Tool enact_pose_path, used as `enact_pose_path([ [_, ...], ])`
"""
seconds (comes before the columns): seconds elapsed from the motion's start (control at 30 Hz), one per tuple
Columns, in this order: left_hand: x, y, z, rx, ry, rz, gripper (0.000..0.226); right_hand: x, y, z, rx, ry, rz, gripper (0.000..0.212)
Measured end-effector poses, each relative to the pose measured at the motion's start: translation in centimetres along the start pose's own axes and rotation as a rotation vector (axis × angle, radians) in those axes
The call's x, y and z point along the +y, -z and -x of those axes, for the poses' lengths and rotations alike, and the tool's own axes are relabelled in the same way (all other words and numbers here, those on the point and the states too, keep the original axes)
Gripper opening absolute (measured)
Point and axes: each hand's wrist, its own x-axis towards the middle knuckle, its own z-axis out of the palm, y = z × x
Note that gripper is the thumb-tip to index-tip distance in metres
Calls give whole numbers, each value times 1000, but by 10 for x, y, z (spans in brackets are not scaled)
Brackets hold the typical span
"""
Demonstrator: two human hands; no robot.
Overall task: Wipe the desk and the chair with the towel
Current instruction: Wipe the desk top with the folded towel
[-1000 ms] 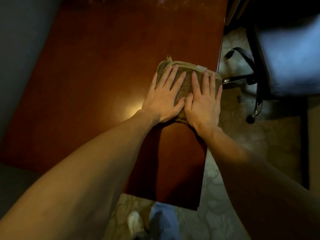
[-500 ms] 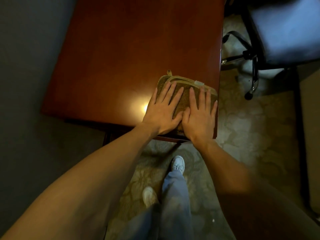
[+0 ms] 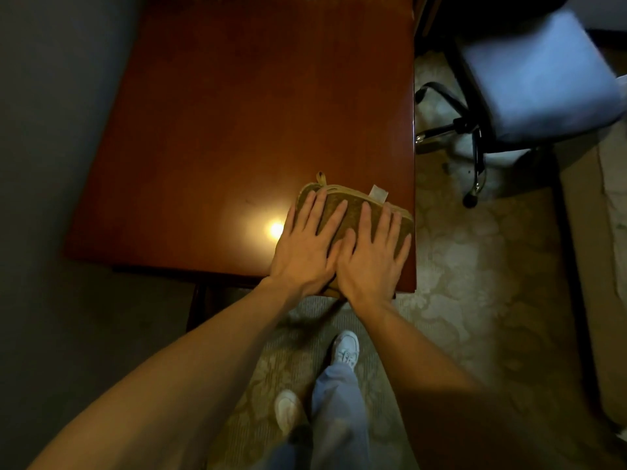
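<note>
The folded olive-brown terry towel (image 3: 354, 206) with pale piping lies on the near right corner of the glossy reddish-brown wooden bench (image 3: 254, 113). The left hand (image 3: 305, 249) and the right hand (image 3: 371, 256) press flat on it side by side. Each grip is apart, fingers straight and spread, curled round nothing. The pale blue swivel chair (image 3: 529, 79) stands beyond the bench's right edge on patterned carpet (image 3: 475, 259).
</note>
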Motion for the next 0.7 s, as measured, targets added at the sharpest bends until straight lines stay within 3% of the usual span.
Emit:
enact_pose_path([
  [0.33,8,1,-87,99,118,-10,63,11,7,-104,77,137,14,60],
  [0.7,7,4,-239,185,194,-45,63,17,26,-268,55,246,-47,61],
])
